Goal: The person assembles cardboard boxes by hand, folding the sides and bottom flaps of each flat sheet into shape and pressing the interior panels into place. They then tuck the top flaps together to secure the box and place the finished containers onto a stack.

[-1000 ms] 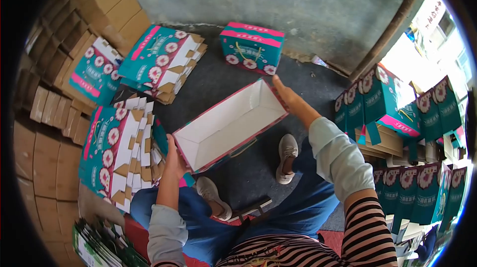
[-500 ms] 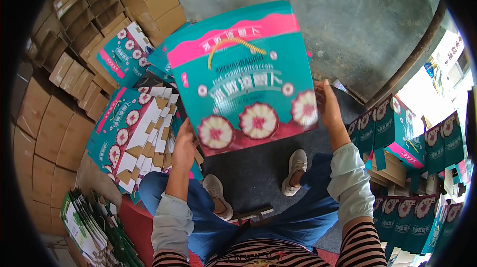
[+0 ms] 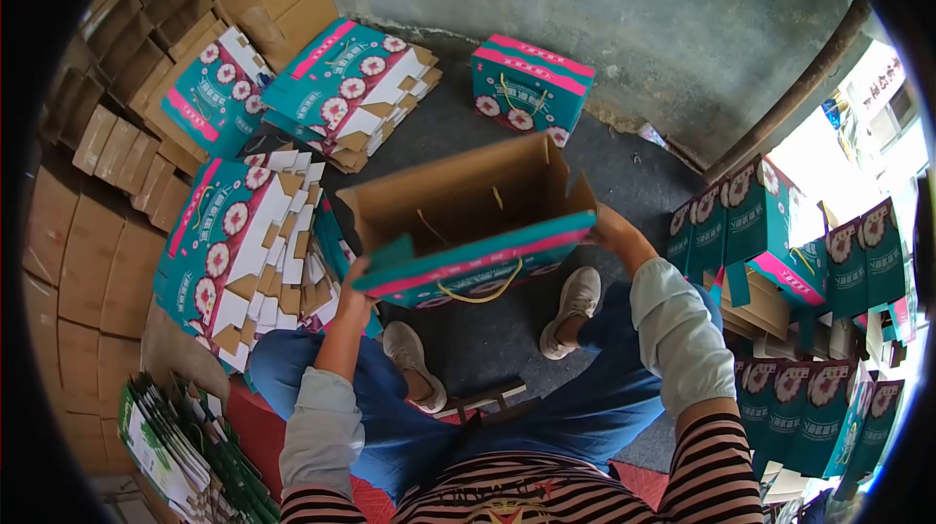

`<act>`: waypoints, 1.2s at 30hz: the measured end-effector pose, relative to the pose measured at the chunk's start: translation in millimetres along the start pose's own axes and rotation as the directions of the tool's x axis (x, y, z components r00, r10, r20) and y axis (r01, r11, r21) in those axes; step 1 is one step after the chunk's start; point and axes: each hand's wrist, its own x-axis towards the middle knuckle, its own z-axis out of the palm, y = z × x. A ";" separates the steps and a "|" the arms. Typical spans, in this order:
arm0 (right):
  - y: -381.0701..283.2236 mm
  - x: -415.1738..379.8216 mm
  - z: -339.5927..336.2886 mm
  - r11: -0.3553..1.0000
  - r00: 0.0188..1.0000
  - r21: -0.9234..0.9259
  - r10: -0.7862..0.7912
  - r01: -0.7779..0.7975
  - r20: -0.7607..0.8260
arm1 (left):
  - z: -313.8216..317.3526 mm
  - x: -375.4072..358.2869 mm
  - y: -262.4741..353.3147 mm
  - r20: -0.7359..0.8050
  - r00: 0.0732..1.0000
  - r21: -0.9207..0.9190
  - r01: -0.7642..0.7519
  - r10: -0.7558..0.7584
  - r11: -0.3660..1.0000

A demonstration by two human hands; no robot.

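A teal and pink printed carton point(image 3: 478, 269) with yellow rope handles is held in front of my knees. Its open side faces up at me, showing the bare brown cardboard inside and cord running along the inner wall. My left hand point(image 3: 355, 292) grips the carton's left corner, beside a teal flap. At the opposite end my right hand point(image 3: 618, 233) is closed on the right corner, its fingertips partly hidden behind the board.
Flattened teal cartons lie in stacks point(image 3: 229, 261) on my left and another pile point(image 3: 341, 85) beyond. One assembled carton point(image 3: 531, 85) stands near the wall. Brown boxes point(image 3: 88, 241) line the left; open teal cartons point(image 3: 746, 222) crowd the right. Green-and-white folded sheets point(image 3: 185, 451) sit lower left.
The carton has tipped from showing its printed front to showing its open inside, and is lower and nearer my knees. Both hands have kept hold. The standing carton by the wall is now uncovered.
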 end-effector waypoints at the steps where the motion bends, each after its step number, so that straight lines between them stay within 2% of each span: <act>1: 10.1 6.7 -7.8 0.999 0.999 -0.033 -0.015 0.016 0.036 | -6.7 13.7 -11.6 0.017 0.999 0.248 -0.038 0.035 0.968; 2: 22.7 12.1 -14.5 0.998 0.997 -0.064 -0.024 0.029 0.074 | -11.9 29.4 -24.7 0.043 0.997 0.480 -0.074 0.061 0.874; 3: 2.1 -11.0 6.3 0.970 0.982 -0.200 0.109 -0.139 -0.153 | -17.0 37.6 -36.4 0.076 0.994 0.681 -0.107 0.075 0.725; 4: 9.0 -7.9 6.9 0.938 0.982 -0.337 0.021 -0.084 -0.187 | -12.1 34.4 -41.6 0.164 0.952 0.758 -0.289 0.257 0.585; 5: 12.9 -3.2 5.5 0.883 0.975 -0.469 -0.075 -0.033 -0.209 | -2.3 32.7 -48.6 0.277 0.867 0.799 -0.448 0.415 0.402; 6: 16.3 0.7 2.6 0.806 0.961 -0.592 -0.170 0.009 -0.218 | 7.7 30.8 -52.1 0.404 0.742 0.800 -0.570 0.535 0.187; 7: 14.6 4.5 1.0 0.729 0.948 -0.684 -0.244 0.041 -0.204 | 16.6 24.6 -42.2 0.358 0.797 0.814 -0.521 0.487 0.255; 9: 10.8 14.5 2.4 0.538 0.912 -0.838 -0.384 0.093 -0.146 | 29.3 16.9 -23.3 0.427 0.755 0.830 -0.546 0.498 0.116; 10: 5.6 10.8 11.1 0.376 0.893 -0.920 -0.444 0.111 -0.074 | 33.5 17.3 -18.8 0.462 0.730 0.830 -0.555 0.504 0.043; 12: -3.9 6.1 29.7 0.017 0.850 -0.992 -0.517 0.127 0.100 | 42.0 19.9 -14.2 0.415 0.789 0.829 -0.533 0.453 0.169; 13: -7.4 11.3 36.9 -0.011 0.934 -0.994 -0.342 0.109 0.106 | 45.6 20.6 -8.7 0.382 0.829 0.834 -0.499 0.408 0.234; 14: -7.4 13.1 44.2 0.007 0.944 -0.991 -0.306 0.130 0.122 | 48.0 19.7 -4.8 0.346 0.868 0.838 -0.457 0.357 0.298; 17: -10.5 14.2 59.0 0.046 0.970 -0.985 -0.186 0.166 0.155 | 52.2 10.9 4.0 0.443 0.830 0.862 -0.498 0.339 0.093; 19: -5.2 25.4 55.4 0.047 0.985 -0.989 -0.101 0.143 0.138 | 52.7 8.8 1.9 0.448 0.845 0.873 -0.485 0.293 0.062; 23: 3.0 38.5 41.0 0.082 0.985 -0.986 -0.099 0.148 0.139 | 45.0 16.0 -5.4 0.483 0.828 0.860 -0.509 0.286 0.021; 26: 3.3 31.3 40.7 0.130 0.983 -0.980 -0.123 0.151 0.135 | 49.3 16.0 -8.7 0.508 0.819 0.861 -0.479 0.267 -0.170; 29: 2.1 25.5 45.4 0.137 0.983 -0.979 -0.130 0.151 0.133 | 54.0 13.4 -6.9 0.589 0.759 0.800 -0.499 0.276 -0.334; 32: -3.6 15.5 52.8 0.100 0.987 -0.986 -0.108 0.134 0.123 | 50.1 18.4 -16.4 0.611 0.724 0.783 -0.495 0.319 -0.378; 34: -4.3 14.8 58.3 0.026 0.989 -0.992 -0.080 0.126 0.124 | 49.7 19.5 -20.2 0.615 0.715 0.782 -0.501 0.332 -0.371; 36: -8.9 18.3 61.9 0.022 0.996 -0.996 -0.012 0.085 0.085 | 47.8 20.2 -18.8 0.614 0.706 0.786 -0.505 0.355 -0.355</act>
